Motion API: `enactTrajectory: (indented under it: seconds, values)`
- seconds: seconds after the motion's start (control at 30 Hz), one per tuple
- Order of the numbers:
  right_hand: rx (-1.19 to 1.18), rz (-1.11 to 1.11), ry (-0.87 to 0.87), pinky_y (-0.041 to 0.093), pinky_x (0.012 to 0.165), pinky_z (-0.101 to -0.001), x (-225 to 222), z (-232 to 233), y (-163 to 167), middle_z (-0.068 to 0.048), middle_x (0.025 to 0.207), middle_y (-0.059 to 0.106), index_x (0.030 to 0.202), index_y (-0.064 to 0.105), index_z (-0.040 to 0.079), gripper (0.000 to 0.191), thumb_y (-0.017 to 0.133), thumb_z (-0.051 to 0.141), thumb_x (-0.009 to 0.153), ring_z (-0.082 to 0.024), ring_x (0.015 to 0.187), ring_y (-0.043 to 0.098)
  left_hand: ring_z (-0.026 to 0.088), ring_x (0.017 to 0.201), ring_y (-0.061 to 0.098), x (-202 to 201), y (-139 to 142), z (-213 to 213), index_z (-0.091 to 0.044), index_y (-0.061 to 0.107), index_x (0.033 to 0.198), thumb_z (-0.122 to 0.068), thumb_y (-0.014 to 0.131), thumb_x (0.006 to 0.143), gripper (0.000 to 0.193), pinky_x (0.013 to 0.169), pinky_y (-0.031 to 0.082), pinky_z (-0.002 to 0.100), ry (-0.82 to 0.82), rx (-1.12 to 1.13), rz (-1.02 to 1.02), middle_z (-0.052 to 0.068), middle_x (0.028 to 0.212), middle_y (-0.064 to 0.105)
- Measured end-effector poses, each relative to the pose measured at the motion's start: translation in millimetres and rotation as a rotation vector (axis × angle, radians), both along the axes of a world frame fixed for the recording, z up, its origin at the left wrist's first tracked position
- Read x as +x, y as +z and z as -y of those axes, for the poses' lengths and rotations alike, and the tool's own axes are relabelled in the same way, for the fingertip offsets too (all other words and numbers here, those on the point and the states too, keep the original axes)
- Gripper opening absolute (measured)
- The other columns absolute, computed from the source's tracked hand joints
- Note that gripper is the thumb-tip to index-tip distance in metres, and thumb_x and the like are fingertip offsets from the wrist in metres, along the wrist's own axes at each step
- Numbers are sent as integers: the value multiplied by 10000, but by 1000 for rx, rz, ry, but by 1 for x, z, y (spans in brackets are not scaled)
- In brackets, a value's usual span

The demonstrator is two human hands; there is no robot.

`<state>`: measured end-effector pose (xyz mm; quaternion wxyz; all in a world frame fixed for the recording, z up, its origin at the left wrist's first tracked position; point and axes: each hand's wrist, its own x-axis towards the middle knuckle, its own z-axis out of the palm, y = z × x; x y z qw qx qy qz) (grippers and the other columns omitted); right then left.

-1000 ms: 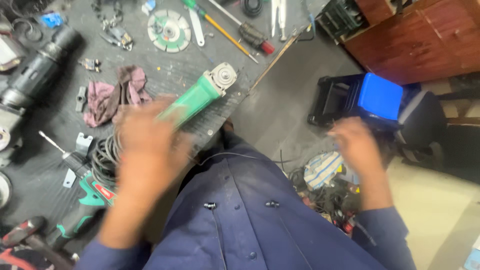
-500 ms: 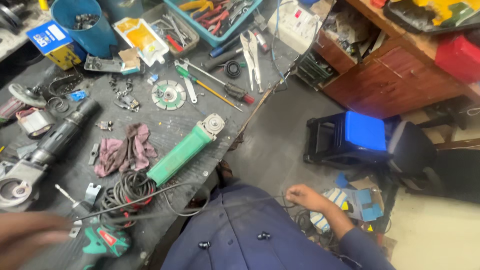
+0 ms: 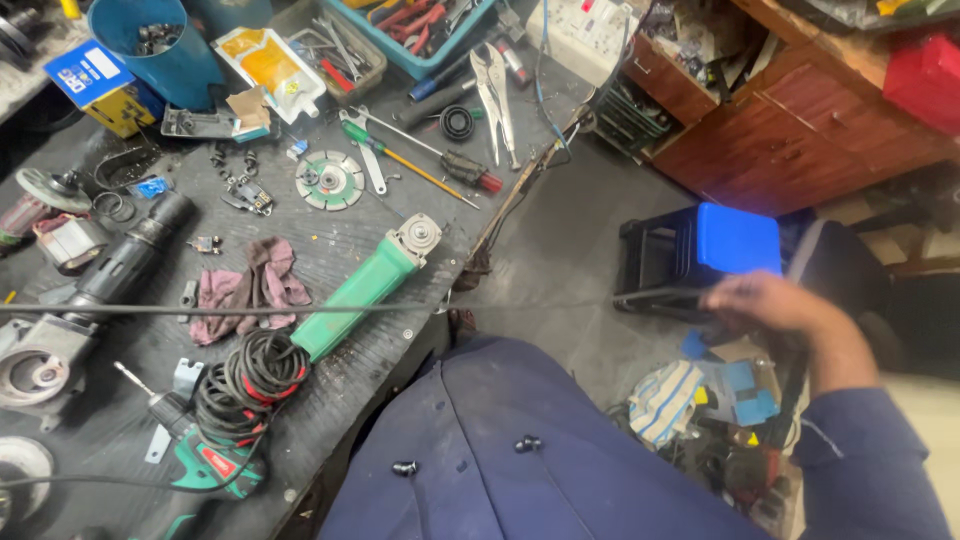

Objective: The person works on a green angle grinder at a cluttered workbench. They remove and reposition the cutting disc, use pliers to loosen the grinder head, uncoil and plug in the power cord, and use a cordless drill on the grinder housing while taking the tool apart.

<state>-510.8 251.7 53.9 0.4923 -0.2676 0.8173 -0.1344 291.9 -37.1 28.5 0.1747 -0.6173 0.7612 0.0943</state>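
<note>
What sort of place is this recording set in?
Probably a power-tool repair workshop: a green angle grinder lies on a cluttered workbench with a cutting disc, locking pliers and part-dismantled tools.

A thin black cable (image 3: 330, 308) runs taut and nearly level across the worktop (image 3: 330, 240), passing over the pink rag and the green angle grinder (image 3: 365, 288), then off the worktop's right edge. The grinder lies diagonally, its head toward that edge.

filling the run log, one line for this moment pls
right hand: pulls black cable taut over bench | left hand: out of view | green angle grinder: lying on bench, untouched
</note>
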Motion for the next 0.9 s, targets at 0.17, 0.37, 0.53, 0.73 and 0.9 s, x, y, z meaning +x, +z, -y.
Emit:
enactTrajectory:
  seconds: [0.17, 0.37, 0.53, 0.73, 0.9]
  values:
    - [-478, -1132, 162, 566, 863, -425, -25, 86, 57, -118, 979, 732, 1110, 765, 51, 234, 632, 231, 1043, -232, 927, 705, 294, 1047, 696, -16, -13, -29, -165, 736, 1146, -399, 716, 851, 377, 900, 531, 421, 79, -30, 5, 82, 1090, 738]
    - [-1302, -7, -475, 485, 676, -308, -102, 165, 14, -101, 978, 692, 1138, 666, 36, 215, 542, 211, 1143, -141, 705, 595, 292, 1094, 684, -51, -18, -30, -145, 728, 1167, -367, 727, 835, 399, 938, 519, 420, 190, -60, 32, 82, 1155, 729]
    - [-1415, 1046, -571, 346, 431, -158, -103, 240, -18, -1, 882, 608, 1048, 638, 149, 256, 553, 377, 1128, -54, 482, 462, 290, 1133, 674, -99, 1, -38, -129, 721, 1184, -341, 736, 821, 420, 969, 508, 419, 171, -212, 1, 83, 1208, 721]
    - [-1385, 500, 494, 516, 649, -378, 61, 294, -55, -103, 758, 655, 779, 601, 78, 423, 573, 380, 1073, -229, 691, 618, 204, 1165, 697, -313, 25, -30, -101, 714, 1249, -276, 700, 892, 398, 1014, 494, 355, 296, 120, -989, 61, 1216, 757]
    - [-1203, 400, 1269, 529, 739, -410, 101, 299, -52, -107, 847, 668, 803, 635, 26, 306, 648, 250, 1011, -301, 786, 666, 227, 1157, 691, -460, -2, -23, 41, 481, 1436, -174, 479, 1065, 429, 1020, 556, 378, 610, 527, -2165, 151, 1290, 683]
